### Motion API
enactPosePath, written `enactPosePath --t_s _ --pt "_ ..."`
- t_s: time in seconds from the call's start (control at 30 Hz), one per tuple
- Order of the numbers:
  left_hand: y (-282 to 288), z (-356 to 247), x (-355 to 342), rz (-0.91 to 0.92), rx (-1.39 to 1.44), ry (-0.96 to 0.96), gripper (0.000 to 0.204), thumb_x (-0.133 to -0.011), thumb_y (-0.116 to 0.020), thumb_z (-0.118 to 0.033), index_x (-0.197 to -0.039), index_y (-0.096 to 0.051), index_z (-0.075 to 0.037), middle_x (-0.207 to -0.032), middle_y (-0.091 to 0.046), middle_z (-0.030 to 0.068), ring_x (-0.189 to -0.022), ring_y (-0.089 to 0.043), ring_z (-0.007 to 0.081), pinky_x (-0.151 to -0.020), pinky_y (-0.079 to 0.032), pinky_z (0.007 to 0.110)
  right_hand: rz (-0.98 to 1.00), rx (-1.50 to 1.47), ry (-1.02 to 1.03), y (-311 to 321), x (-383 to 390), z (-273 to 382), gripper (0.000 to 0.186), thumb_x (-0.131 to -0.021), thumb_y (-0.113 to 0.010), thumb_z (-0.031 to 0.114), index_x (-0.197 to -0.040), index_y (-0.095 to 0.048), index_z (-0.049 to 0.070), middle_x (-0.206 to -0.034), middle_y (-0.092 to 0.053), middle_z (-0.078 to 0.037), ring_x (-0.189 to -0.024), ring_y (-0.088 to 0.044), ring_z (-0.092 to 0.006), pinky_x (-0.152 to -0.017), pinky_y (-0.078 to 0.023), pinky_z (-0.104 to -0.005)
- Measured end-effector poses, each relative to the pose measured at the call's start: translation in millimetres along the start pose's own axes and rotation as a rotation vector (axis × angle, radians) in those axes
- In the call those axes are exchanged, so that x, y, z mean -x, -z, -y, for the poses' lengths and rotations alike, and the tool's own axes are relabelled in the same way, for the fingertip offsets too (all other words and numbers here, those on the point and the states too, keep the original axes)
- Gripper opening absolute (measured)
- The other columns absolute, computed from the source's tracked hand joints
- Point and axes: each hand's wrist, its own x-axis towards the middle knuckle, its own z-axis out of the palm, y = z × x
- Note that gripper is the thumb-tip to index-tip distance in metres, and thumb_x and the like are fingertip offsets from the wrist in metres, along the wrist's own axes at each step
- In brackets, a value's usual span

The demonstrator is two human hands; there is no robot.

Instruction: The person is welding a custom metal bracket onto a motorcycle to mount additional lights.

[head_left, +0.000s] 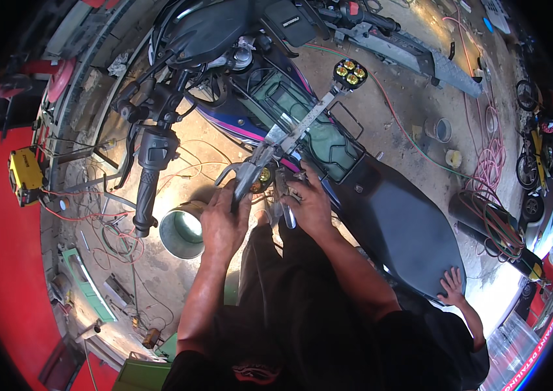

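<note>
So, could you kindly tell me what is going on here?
A person is working on a metal bar held above a motorcycle. Their left hand grips a dark clamp-like tool at the bar's near end, and their right hand holds a shiny metal tool close by; its exact kind is hard to tell. A round lamp cluster sits at the bar's far end. Another person's hand rests on the motorcycle's black seat.

Fisheye warp, blk edges; blown-out floor [493, 296] glare lwr R, seat [394, 215] sheen.
</note>
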Motion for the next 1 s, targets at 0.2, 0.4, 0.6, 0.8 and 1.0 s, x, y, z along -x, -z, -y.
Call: enactPosePath --t_s 0.2,0.4,0.6,0.8,1.0 --pt "-1 0 0 0.012 0.032 0.036 0.042 -0.092 -0.068 -0.025 -0.124 -0.061 0.002 -0.101 -0.068 0.0259 -0.086 -0.069 0.0409 -0.074 -0.055 0.048 -0.032 -0.047 0.014 3 -3 2 0.04 -0.071 -0.086 0.018 -0.107 -0.073 0.006 -0.151 -0.045 -0.015 -0.116 -0.062 -0.0323 -0.093 -0.053 -0.0399" --pt "1 -3 0 0.022 0.024 0.042 0.043 -0.092 -0.068 -0.025 -0.124 -0.062 0.003 -0.103 -0.068 0.0271 -0.087 -0.069 0.0416 -0.075 -0.055 0.048 0.028 -0.029 -0.039 3 0 3 0.04 -0.074 -0.083 0.02 -0.111 -0.072 0.011 -0.154 -0.041 -0.013 -0.117 -0.063 -0.0299 -0.093 -0.054 -0.0396" --pt "0 -5 -1 0.022 0.022 0.068 0.043 -0.092 -0.07 -0.024 -0.123 -0.063 0.004 -0.101 -0.069 0.0252 -0.087 -0.069 0.0391 -0.077 -0.054 0.045 0.006 0.004 -0.009 1 -1 2 0.04 -0.074 -0.083 0.02 -0.112 -0.073 0.011 -0.155 -0.041 -0.011 -0.118 -0.063 -0.0295 -0.093 -0.054 -0.0397" --pt "1 -3 2 0.001 0.071 -0.1 0.04 -0.089 -0.072 -0.016 -0.123 -0.062 0.004 -0.107 -0.068 0.0247 -0.096 -0.066 0.0395 -0.085 -0.052 0.045 -0.061 -0.062 -0.04 -23 12 -32 0.038 -0.084 -0.069 0.012 -0.122 -0.07 0.015 -0.135 -0.059 -0.02 -0.093 -0.07 -0.028 -0.078 -0.057 -0.0403" --pt "6 -6 -3 0.163 0.069 0.176 0.042 -0.09 -0.068 -0.02 -0.123 -0.062 0.005 -0.111 -0.067 0.0247 -0.102 -0.065 0.0402 -0.089 -0.052 0.045 -0.007 -0.094 -0.034 11 -2 15 0.032 -0.085 -0.074 0.017 -0.112 -0.073 0.002 -0.123 -0.067 -0.016 -0.119 -0.062 -0.0312 -0.094 -0.053 -0.0381"
